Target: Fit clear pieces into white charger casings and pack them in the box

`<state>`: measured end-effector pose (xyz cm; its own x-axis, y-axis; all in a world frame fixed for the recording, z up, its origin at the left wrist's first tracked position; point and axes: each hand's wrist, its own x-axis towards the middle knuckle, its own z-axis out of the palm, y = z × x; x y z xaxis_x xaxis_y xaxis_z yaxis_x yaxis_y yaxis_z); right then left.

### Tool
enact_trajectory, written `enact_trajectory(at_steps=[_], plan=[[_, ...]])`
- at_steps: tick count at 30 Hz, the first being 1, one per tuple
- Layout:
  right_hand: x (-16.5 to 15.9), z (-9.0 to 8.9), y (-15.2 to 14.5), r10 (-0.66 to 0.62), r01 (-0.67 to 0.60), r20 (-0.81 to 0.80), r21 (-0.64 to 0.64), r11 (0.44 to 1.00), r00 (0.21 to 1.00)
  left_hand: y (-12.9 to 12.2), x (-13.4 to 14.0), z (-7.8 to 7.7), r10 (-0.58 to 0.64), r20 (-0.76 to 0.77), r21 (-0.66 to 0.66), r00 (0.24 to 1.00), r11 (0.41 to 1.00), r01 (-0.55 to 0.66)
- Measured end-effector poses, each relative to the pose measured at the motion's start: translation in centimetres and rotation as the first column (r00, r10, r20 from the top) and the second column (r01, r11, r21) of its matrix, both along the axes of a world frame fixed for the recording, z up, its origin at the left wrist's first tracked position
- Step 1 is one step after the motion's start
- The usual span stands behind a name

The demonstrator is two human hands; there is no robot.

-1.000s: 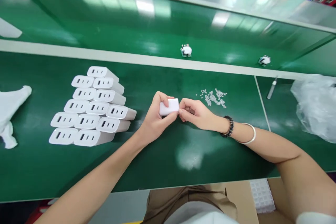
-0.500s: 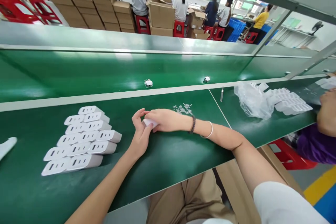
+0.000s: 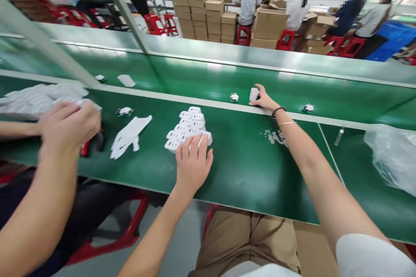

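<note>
Head view: at a green, matte-topped conveyor bench [image 3: 247,169], the person's right hand [image 3: 264,100] now stretches to the far edge of the near worktop, fingers closed narrowly around a small white, smooth plastic charger body [image 3: 253,94], setting it on the glossy green moving belt [image 3: 208,80] beyond the pale dividing strip; half a second ago both hands worked that piece together close to the body, so the finished piece appears to be leaving for the line; the left hand [image 3: 193,164] has shifted to the stacked pile of white rectangular plastic charger shells [image 3: 186,132] mid-worktop, fingers spread flat over its near end, holding nothing that can be seen, seemingly reaching for another; a scatter of tiny pale pellet-like parts [image 3: 274,137] lies to the right of the pile; a limp white cloth glove [image 3: 128,135] lies to the left; a co-worker's hand [image 3: 66,123] works at the left edge.
</note>
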<state>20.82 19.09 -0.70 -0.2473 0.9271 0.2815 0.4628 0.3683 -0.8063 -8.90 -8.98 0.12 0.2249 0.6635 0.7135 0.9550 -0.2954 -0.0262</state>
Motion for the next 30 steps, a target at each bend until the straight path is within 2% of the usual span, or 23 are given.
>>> enact_trajectory(at_steps=[2,5,9,12,15,18,22,25,28,30], plan=[[1.1,-0.1,-0.9,-0.082,0.084,0.058,-0.033,0.996,0.995,0.1,-1.3,-0.2,0.034,-0.073,-0.108,0.997,0.993,-0.042],[3.6,0.5,-4.4,-0.172,0.173,0.147,0.006,0.985,0.974,0.5,-1.8,-0.5,0.003,-0.069,-0.212,0.998,0.977,-0.017],[6.1,1.0,-11.6,-0.18,0.151,0.216,0.141,0.978,0.96,1.1,-0.5,-0.4,-0.001,-0.049,-0.256,0.999,0.967,-0.012],[7.1,0.3,-16.1,-0.21,0.146,0.253,0.25,0.957,0.944,1.8,0.5,0.0,0.039,-0.039,-0.295,0.998,0.954,-0.049],[8.0,-0.9,-18.5,-0.243,0.148,0.276,0.325,0.934,0.93,2.4,0.9,0.4,0.073,-0.021,-0.325,0.997,0.943,-0.076],[8.7,-1.7,-19.4,-0.279,0.163,0.276,0.376,0.912,0.92,2.8,1.3,0.8,0.044,-0.031,-0.36,0.999,0.932,-0.052],[8.7,-1.5,-19.7,-0.283,0.165,0.245,0.412,0.896,0.927,2.6,2.7,0.9,-0.1,0.017,-0.37,0.995,0.924,0.099],[8.1,-1.1,-20.1,-0.238,0.121,0.235,0.424,0.897,0.942,2.5,4.0,0.2,-0.238,0.12,-0.341,0.964,0.902,0.265],[7.3,-1.0,-20.2,-0.176,0.07,0.259,0.372,0.925,0.95,3.2,4.8,-1.0,-0.392,0.246,-0.339,0.886,0.822,0.458],[6.6,-1.1,-19.8,-0.168,0.076,0.268,0.32,0.944,0.949,4.5,5.1,-1.9,-0.437,0.344,-0.354,0.831,0.759,0.546]])
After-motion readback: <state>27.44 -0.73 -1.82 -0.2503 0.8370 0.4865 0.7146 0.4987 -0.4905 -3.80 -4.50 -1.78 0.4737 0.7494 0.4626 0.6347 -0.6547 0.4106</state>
